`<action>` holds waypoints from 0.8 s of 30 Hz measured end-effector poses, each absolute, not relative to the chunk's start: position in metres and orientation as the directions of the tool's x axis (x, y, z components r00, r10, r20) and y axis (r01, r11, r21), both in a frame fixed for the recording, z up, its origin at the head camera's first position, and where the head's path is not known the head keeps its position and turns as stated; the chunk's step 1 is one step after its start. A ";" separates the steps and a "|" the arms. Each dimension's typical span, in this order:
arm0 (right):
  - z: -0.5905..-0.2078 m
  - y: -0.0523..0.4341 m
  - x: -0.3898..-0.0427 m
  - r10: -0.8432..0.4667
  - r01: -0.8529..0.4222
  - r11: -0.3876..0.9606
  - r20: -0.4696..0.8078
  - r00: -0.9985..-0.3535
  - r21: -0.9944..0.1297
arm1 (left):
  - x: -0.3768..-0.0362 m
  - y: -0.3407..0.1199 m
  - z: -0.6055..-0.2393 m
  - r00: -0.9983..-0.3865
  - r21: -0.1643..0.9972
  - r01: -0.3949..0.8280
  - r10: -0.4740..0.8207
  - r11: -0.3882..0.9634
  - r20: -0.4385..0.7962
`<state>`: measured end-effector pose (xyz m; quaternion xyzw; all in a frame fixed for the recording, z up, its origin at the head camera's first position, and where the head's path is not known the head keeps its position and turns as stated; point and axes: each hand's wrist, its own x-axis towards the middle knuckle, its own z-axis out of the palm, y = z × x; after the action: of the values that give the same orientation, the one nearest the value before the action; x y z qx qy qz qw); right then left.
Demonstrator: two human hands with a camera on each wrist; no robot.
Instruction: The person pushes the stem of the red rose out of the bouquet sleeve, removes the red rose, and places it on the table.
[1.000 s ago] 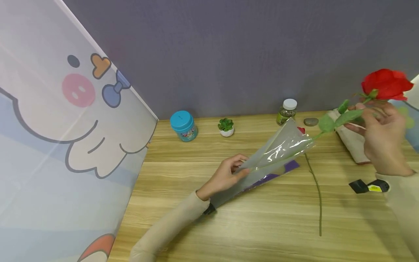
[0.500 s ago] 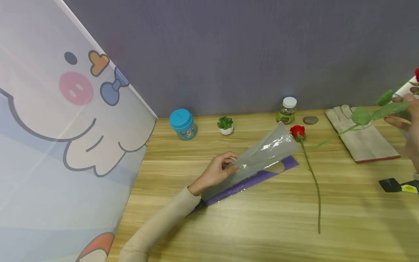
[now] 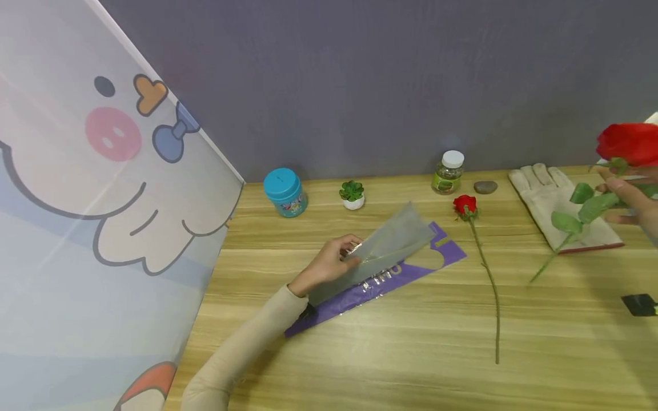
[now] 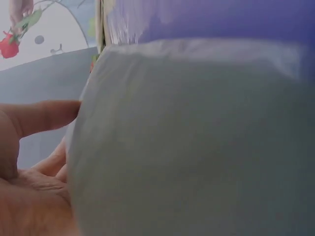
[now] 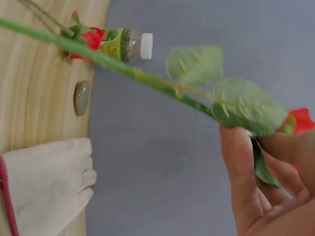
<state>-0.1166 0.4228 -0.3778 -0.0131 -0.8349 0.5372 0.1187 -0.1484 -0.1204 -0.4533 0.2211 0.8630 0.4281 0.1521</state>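
In the head view my left hand (image 3: 329,264) pinches the edge of a translucent grey wrapping sleeve (image 3: 396,234) between thumb and fingers. Below the sleeve a purple strip (image 3: 426,273) with cut-out letters shows along its lower side. At the right edge my right hand (image 3: 637,200) holds a red rose (image 3: 629,142) by its leafy green stem, just under the bloom. The stem slants down to the left over the glove. In the right wrist view thumb and fingers grip near the leaves (image 5: 251,105). A second red rose (image 3: 465,205) lies on the table.
Along the back stand a blue-lidded tub (image 3: 285,192), a small potted succulent (image 3: 352,194) and a white-capped jar (image 3: 448,172). Beside the jar are a grey stone (image 3: 485,187) and a pale work glove (image 3: 545,200). A black object (image 3: 639,305) lies at the right edge.
The right hand has drawn the held rose's stem out of the sleeve and carried it right. The sleeve has flattened, uncovering the purple strip and the second rose; the left hand has shifted slightly left.
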 end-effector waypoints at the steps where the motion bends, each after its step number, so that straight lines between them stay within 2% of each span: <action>1: -0.376 0.419 -0.114 0.139 -0.113 0.441 0.192 -0.972 -0.890 | -0.149 -0.122 -0.453 -0.856 0.801 0.251 0.511 0.544 -0.079; 4: -0.374 0.408 -0.111 0.176 -0.141 0.472 0.250 -0.952 -0.870 | -0.151 -0.125 -0.451 -0.856 0.793 0.243 0.508 0.559 -0.096; 6: -0.379 0.405 -0.110 0.145 -0.139 0.519 0.247 -0.958 -0.843 | -0.152 -0.128 -0.450 -0.855 0.798 0.229 0.507 0.557 -0.108; 13: -0.410 0.400 -0.115 0.078 -0.007 0.695 0.085 -0.993 -0.719 | -0.154 -0.133 -0.453 -0.857 0.804 0.214 0.502 0.555 -0.119; 15: -0.419 0.398 -0.118 0.055 0.022 0.701 0.024 -0.998 -0.713 | -0.154 -0.134 -0.453 -0.860 0.794 0.218 0.497 0.567 -0.118; 19: -0.434 0.395 -0.124 0.021 0.060 0.618 -0.059 -0.998 -0.784 | -0.154 -0.135 -0.452 -0.858 0.769 0.220 0.494 0.600 -0.140; 24: -0.450 0.387 -0.130 0.008 0.090 0.531 -0.101 -0.995 -0.843 | -0.154 -0.135 -0.452 -0.856 0.720 0.240 0.492 0.651 -0.159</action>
<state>-0.1299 0.3874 -0.4503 -0.0281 -0.8739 0.4835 -0.0420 -0.1542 -0.1348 -0.4516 0.2052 0.8919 0.3642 0.1727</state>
